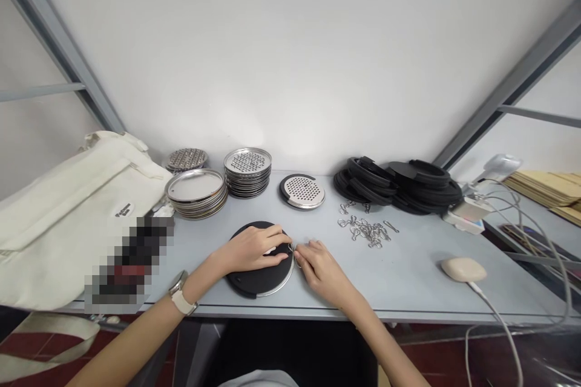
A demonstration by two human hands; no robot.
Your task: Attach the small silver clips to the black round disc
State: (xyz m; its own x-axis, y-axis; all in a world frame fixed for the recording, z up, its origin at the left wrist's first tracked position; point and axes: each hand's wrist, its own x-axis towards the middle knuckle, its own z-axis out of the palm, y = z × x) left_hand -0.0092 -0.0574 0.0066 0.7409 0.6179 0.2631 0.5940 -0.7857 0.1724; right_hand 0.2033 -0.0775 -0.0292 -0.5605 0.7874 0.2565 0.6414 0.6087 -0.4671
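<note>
At the near middle of a grey table (408, 293), two bare hands work on one black disc (261, 278) with a silvery edge. The left hand (262, 248) lies spread over the disc, thumb and forefinger pointing at its right rim; whether they pinch anything is unclear. At that rim is one small metal clip (291, 247), and the right hand (320, 269) appears to have its grip closed on it, thumb against fingers.

If the right fingertips slip on the thin wire, the clip could spring away or nip a finger. If the left palm eases off, the disc could turn or slide, as it sits near the table's front edge.

Counted from the left: one cream bag (68, 211); three stacks of metal discs, one rough-topped (187, 158), one smooth-topped (195, 185), one slotted (247, 162), their layers too tight to number; one perforated disc (304, 191) lying alone, partly black-rimmed; one scatter of loose clips (367, 231), too tangled for an exact count; two heaps of black rings and discs (422, 184), overlapping; one white rounded device (463, 268) on a cable; one pile of cardboard (540, 193).
</note>
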